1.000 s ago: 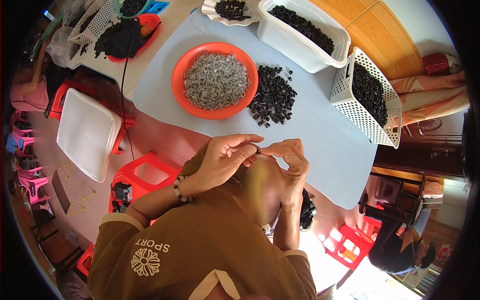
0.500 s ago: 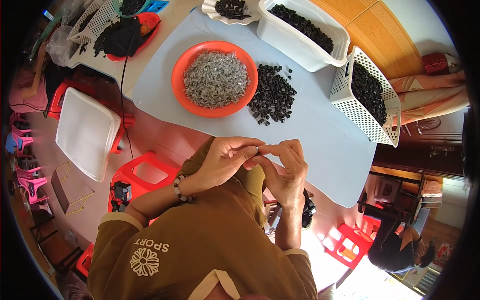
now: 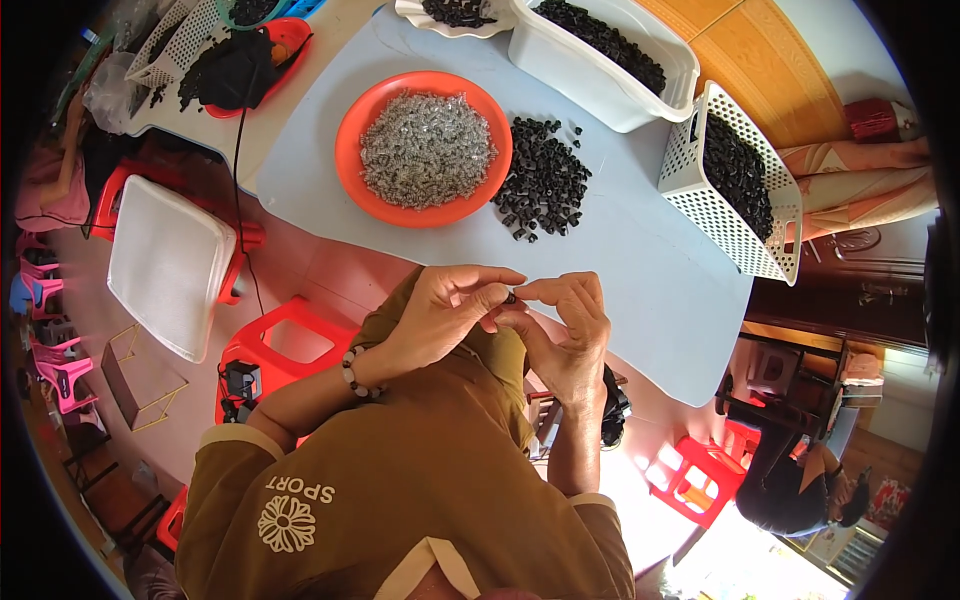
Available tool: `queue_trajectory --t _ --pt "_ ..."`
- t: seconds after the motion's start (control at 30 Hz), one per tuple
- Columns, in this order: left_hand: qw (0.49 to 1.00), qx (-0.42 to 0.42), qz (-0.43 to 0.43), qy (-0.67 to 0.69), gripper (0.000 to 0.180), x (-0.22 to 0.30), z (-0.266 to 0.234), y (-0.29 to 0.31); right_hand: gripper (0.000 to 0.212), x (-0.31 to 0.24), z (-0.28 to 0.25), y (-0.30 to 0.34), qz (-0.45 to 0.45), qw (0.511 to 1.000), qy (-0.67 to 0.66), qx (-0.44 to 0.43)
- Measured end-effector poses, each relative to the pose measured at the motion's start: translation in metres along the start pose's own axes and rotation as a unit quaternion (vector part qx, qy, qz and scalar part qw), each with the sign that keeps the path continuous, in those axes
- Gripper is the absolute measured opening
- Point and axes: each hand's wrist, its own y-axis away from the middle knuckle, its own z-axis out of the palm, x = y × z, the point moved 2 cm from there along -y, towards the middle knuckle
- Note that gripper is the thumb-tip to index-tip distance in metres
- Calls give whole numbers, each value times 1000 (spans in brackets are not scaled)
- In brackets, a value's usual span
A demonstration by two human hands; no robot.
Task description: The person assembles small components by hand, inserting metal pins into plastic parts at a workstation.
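Between my hands, in front of the table's near edge, is a small black plastic piece (image 3: pixel 511 297). My left hand (image 3: pixel 448 312) pinches it from the left with thumb and index finger. From the other side my right hand (image 3: pixel 568 326) has its thumb and index fingertips at the same piece, which they partly hide. Beyond the hands, an orange-red round tray (image 3: pixel 352 185) holds a heap of small clear plastic parts (image 3: pixel 428 150). Beside it on the light blue tabletop (image 3: pixel 640 265) lies a loose pile of small black parts (image 3: pixel 545 180).
A white tub (image 3: pixel 620 110) and a white perforated basket (image 3: pixel 690 185), both with black parts, stand along the far right. A scalloped white dish (image 3: pixel 455 28) sits at the far edge. Red stools (image 3: pixel 285 345) stand left; another person (image 3: pixel 800 490) sits at right.
The view has shifted slightly, so the table's contents appear a little higher. Both hands stay together at the small black piece, which shows more clearly now between the fingertips.
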Motion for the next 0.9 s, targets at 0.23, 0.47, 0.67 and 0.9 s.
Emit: queue_trajectory --t 0.23,0.47,0.67,0.9 --pt "1000 0 2 -27 26 1 2 2 22 4 2 4 9 1000 -19 7" --pt "997 -21 -66 21 25 1 -5 3 26 12 -1 9 34 998 -33 -34" --pt "991 -28 -110 68 24 -8 -9 1 26 15 -3 4 37 996 -60 -47" --pt "975 2 -143 167 26 -22 -20 0 17 80 -23 -35 84 990 80 77"
